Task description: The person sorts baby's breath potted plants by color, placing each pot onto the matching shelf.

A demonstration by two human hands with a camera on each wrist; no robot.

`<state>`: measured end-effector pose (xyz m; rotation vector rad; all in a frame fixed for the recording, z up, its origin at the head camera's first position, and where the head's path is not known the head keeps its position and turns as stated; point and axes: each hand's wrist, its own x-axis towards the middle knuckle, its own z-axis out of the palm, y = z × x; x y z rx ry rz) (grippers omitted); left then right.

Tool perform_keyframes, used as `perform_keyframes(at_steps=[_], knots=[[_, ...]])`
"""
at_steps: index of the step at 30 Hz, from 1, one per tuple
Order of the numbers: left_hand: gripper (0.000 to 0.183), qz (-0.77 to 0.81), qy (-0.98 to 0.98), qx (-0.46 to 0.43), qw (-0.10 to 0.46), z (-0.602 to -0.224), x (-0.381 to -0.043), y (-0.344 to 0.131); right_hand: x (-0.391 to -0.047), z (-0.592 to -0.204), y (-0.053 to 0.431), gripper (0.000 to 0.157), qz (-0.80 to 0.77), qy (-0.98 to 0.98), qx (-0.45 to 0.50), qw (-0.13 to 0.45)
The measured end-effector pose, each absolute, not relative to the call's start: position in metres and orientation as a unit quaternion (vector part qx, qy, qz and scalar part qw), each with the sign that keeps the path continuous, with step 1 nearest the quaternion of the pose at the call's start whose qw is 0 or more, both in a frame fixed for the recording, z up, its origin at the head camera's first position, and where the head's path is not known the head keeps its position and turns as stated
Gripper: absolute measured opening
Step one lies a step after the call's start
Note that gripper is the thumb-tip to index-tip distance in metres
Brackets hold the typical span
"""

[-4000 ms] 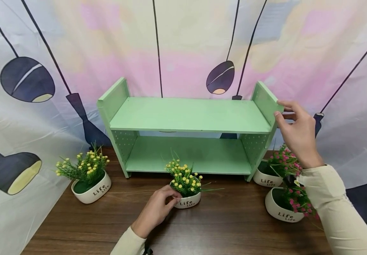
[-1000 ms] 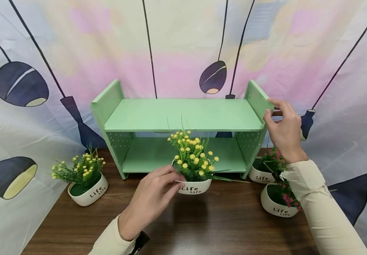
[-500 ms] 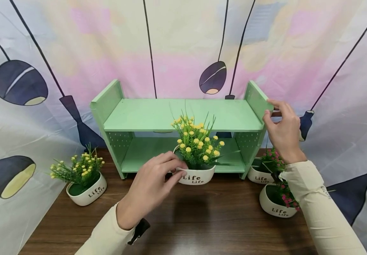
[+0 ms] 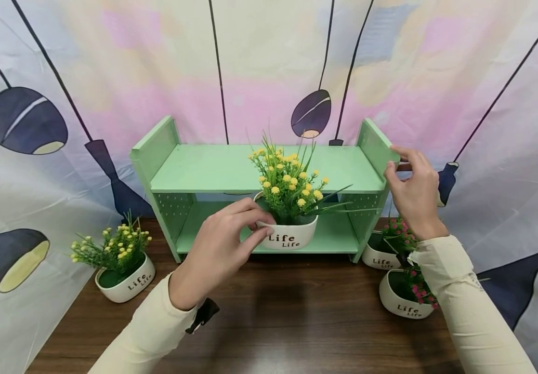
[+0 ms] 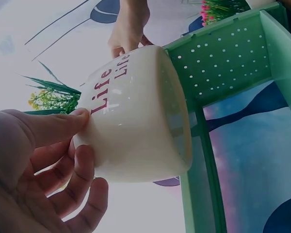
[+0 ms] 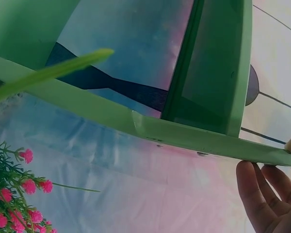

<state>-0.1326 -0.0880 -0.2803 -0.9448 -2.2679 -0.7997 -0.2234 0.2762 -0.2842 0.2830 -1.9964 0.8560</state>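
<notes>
My left hand [image 4: 224,246] pinches the left rim of a white oval flower pot [image 4: 292,236] with "Life" lettering and yellow artificial flowers [image 4: 289,179]. The pot hangs in the air in front of the green two-tier shelf [image 4: 212,169], its flowers overlapping the upper board. In the left wrist view the thumb lies on the outer wall of the pot [image 5: 131,126]. My right hand [image 4: 416,192] grips the top front corner of the shelf's right side panel. The right wrist view shows thumb and fingers on both faces of that panel [image 6: 266,153].
Another yellow-flowered pot [image 4: 126,283] stands on the brown wooden table [image 4: 250,332] left of the shelf. Two pink-flowered pots stand at the right, one [image 4: 381,254] behind the other [image 4: 404,301], below my right forearm. A patterned curtain [image 4: 259,62] hangs behind the shelf.
My left hand has lifted the yellow-flowered pot off the table and raised it from below the lower board to near the upper board. The right hand keeps its hold on the side panel.
</notes>
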Motion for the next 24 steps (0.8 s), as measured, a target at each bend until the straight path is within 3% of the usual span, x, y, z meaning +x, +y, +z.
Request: perform_keyframes(at_steps=[24], knots=[[0.005,-0.318,-0.852,-0.338,0.243,-0.253,-0.171,-0.062,-0.224,-0.286,0.277,0.035,0.339,-0.808,0.119,0.467]])
